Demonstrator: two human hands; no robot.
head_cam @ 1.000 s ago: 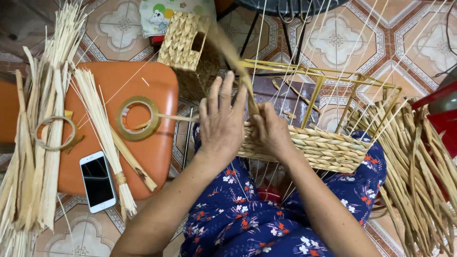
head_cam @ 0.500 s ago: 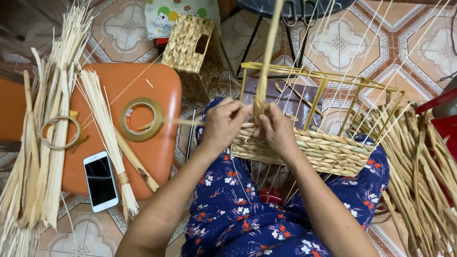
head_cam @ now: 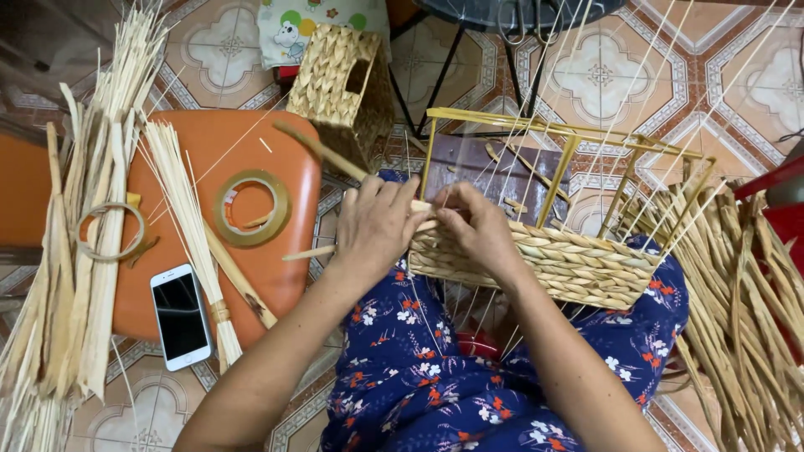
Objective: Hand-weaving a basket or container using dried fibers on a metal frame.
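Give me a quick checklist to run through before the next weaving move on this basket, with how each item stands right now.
1. Both hands on the work: left hand and right hand meet at the near corner of the basket. Ok.
2. Strand held: it runs up-left from the left hand. Ok.
3. Basket steadied on the lap. Ok.
4. Spare strands beside the basket. Ok.
5. Strand tucked behind the upright: hidden by fingers. Cannot tell.
6. Phone clear of the work, on the orange stool. Ok.
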